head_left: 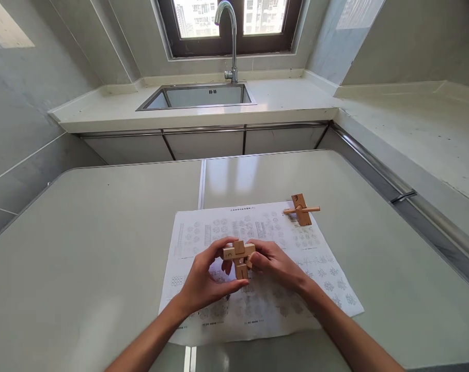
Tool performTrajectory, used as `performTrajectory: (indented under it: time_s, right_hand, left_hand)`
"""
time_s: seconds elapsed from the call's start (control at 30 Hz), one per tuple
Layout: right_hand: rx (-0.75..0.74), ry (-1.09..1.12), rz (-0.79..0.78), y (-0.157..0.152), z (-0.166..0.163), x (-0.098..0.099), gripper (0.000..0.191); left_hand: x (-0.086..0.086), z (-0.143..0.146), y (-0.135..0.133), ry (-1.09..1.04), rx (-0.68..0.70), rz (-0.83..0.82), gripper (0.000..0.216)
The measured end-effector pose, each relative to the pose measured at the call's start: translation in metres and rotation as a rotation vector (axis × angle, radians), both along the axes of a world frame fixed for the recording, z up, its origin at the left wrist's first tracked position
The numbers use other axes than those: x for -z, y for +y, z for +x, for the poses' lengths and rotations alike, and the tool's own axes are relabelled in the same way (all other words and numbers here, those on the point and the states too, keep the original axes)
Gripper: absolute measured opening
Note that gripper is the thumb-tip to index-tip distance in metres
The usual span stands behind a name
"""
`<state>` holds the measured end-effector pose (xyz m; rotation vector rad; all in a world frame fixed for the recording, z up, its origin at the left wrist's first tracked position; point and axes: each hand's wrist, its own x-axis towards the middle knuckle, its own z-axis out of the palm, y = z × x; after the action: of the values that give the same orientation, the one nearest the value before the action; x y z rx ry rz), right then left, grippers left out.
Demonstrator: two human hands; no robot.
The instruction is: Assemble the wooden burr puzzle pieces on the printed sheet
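Observation:
Both hands hold a small wooden interlocking puzzle [238, 256] made of crossed blocks, just above a printed instruction sheet [265, 305]. My left hand [205, 279] grips it from the left, thumb under and fingers curled over the top. From the right, my right hand [275, 263] pinches its other end with closed fingers. A second wooden puzzle [301, 209], a flat block with a thin rod through it, lies alone on the sheet's far right corner, apart from both hands.
The sheet lies on a pale grey table [83, 258] with a seam down its middle. Beyond stands a counter with a steel sink [198, 96] and a faucet [230, 36] under a window. Another counter [412, 124] runs along the right.

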<state>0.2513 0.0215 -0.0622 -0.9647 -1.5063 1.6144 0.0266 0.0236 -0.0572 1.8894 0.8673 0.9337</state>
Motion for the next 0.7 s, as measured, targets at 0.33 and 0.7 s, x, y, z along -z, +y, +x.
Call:
performTrajectory:
  time_s: [0.33, 0.7]
  right_hand:
    - [-0.049, -0.018, 0.016, -0.0015, -0.0007, -0.0052, 0.063]
    - [0.002, 0.091, 0.017, -0.0071, -0.0073, -0.0057, 0.079]
  left_hand:
    - [-0.0017, 0.0026, 0.0029, 0.079, 0.058, 0.113, 0.074]
    - [-0.0029, 0.0042, 0.0015, -0.001, 0.014, -0.033, 0.071]
